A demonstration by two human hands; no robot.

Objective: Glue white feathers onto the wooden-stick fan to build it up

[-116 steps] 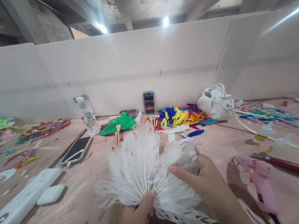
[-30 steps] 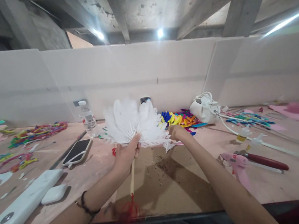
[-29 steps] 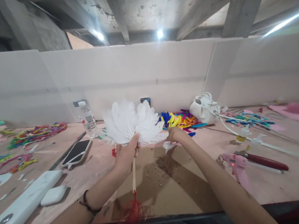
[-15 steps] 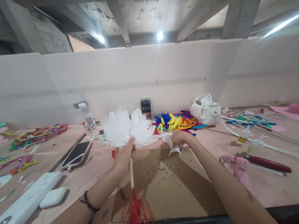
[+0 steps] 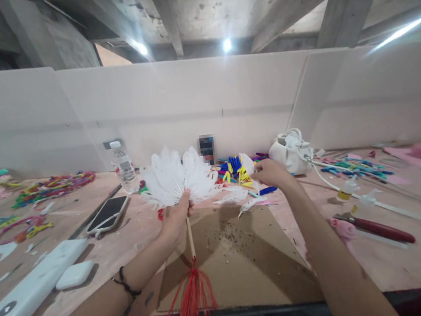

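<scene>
My left hand is closed round the wooden handle of a white feather fan, held upright over the board's far edge. A red tassel hangs from the handle's lower end. My right hand is raised above the coloured feathers, its fingers pinched on a loose white feather that points up. More white feathers lie on the table between the two hands. Blue and yellow feathers are piled just behind, partly covered by the right hand.
A brown cardboard sheet with scattered specks lies in front. Left are a phone, a power bank and a water bottle. Right are a white bag, glue bottles, a pink glue gun and red-handled pliers.
My right hand has lifted from the white feathers near the cardboard and moved right and up, with a white feather in its fingers. The fan has stayed nearly in place.
</scene>
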